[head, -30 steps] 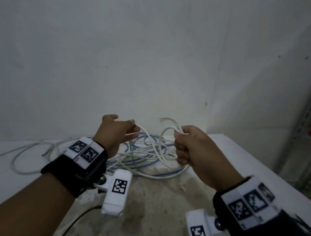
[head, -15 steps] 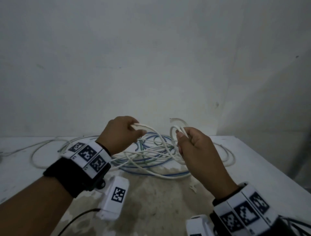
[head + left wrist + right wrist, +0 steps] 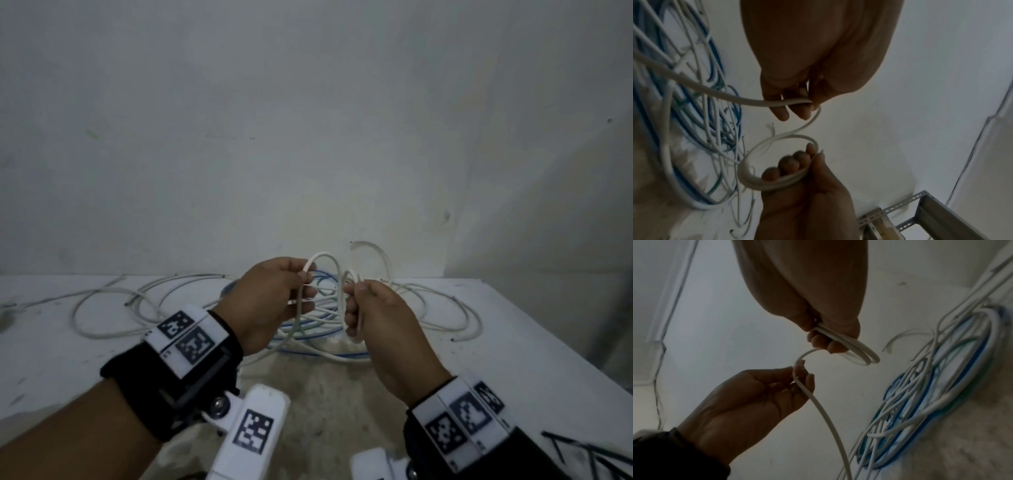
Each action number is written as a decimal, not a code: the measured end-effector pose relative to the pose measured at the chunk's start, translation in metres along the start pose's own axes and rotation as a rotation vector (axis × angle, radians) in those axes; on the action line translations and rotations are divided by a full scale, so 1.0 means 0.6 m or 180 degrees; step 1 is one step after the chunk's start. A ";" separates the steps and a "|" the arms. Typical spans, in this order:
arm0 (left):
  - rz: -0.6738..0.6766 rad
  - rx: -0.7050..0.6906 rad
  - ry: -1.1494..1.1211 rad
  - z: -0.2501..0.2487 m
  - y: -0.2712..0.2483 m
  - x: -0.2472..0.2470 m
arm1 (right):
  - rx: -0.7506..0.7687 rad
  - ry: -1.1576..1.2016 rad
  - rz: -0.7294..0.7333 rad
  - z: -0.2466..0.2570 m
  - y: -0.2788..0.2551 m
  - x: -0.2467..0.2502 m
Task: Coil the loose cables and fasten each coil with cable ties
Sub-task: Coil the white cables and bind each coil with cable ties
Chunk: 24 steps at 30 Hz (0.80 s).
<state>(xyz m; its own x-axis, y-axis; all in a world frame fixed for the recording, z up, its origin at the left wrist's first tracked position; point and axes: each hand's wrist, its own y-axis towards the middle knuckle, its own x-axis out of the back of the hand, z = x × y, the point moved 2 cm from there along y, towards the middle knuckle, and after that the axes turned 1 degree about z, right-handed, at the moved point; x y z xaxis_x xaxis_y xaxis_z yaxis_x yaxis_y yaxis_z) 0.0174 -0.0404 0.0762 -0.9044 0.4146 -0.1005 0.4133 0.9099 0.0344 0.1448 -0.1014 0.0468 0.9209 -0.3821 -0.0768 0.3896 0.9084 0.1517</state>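
A small coil (image 3: 351,298) of white cable (image 3: 322,260) is being wound by hand above the worktop (image 3: 513,342), just in front of the tangled heap of cables (image 3: 308,339) that serves as landmark here. The right hand (image 3: 380,329) is closed round the coil: its fingers (image 3: 789,164) are curled through two or three tight turns, and the thumb is pressed against them. The left hand (image 3: 270,301) is held just beside it, on the heap's left side, with the running length pinched between thumb and fingertips (image 3: 805,378); its grip is a light, nearly closed pinch, not a fist.

For the step to go well, the next turn is best laid flat against the earlier turns and kept at the same width, the cable being allowed to slide through the left pinch so that no twist is built up. The right grip should be eased only enough to admit each new turn, lest the springy loops fan out. Snagging in the heap is a likely hindrance, as the free length trails down into it.

The cable is white, round, smooth and fairly stiff, judging by the open arch held between the hands. The heap behind is a mix of white, blue and green strands. Dark strips (image 3: 589,455), possibly cable ties, lie on the worktop to the near right of the heap.
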 end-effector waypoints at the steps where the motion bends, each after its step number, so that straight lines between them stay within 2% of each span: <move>1: 0.0007 -0.0051 0.0043 0.004 -0.002 -0.002 | -0.0044 0.0104 -0.0026 -0.001 0.001 -0.003; 5: 0.0076 -0.0239 0.0178 0.016 -0.015 -0.012 | -0.0209 0.0458 -0.0070 -0.003 0.008 -0.011; 10: 0.0270 -0.0446 0.0375 0.029 -0.032 -0.025 | -0.0279 0.0705 0.0094 0.000 0.013 -0.018; 13: 0.0197 -0.0904 0.0747 0.034 -0.034 -0.029 | -0.0289 0.1035 0.0227 0.011 0.014 -0.023; 16: -0.0011 -0.1537 0.1171 0.035 -0.028 -0.029 | -0.0170 0.1346 0.0363 0.026 0.017 -0.026; 19: -0.0251 -0.1953 0.1550 0.040 -0.032 -0.032 | 0.0043 0.1692 0.0220 0.051 0.026 -0.018; 24: 0.0020 -0.2070 0.2381 0.070 -0.023 -0.022 | 0.0380 0.2162 0.0193 0.110 0.047 0.017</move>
<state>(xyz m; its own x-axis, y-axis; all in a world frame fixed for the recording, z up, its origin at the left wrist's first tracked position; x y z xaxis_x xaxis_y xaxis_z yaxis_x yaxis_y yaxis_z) 0.0283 -0.0587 0.0350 -0.8288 0.1154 0.5475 0.4823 0.6434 0.5945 0.1660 -0.0907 0.1156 0.7449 -0.1049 -0.6588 0.3721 0.8850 0.2798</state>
